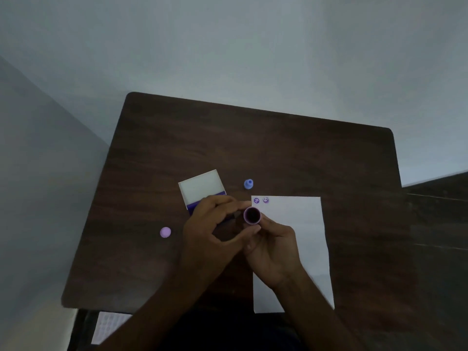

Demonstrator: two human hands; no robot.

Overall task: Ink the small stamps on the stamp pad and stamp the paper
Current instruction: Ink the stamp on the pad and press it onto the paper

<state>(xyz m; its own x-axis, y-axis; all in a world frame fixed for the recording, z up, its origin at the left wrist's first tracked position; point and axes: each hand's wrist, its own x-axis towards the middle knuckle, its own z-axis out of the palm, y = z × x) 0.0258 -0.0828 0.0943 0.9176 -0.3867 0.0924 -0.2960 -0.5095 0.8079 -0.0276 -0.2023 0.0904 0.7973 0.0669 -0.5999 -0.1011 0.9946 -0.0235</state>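
Sitting on a dark table (pixel 278 153), white paper (pixel 298 249) lying at right with two purple prints (pixel 260 200) near its top-left corner. Stamp pad (pixel 202 192) lying open just behind the hands. Right hand (pixel 273 252) pinching a purple stamp (pixel 252 216), face tilted up; left hand (pixel 212 224) curling beside it, touching unclear. Probably best turning the face down, pressing flat beside the prints, avoiding the paper edge. Blue stamp (pixel 248 184) and lilac cap (pixel 165 232) standing well apart.

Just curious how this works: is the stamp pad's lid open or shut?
Open. The stamp pad has its white lid flipped up behind the purple base, partly hidden by the left hand.
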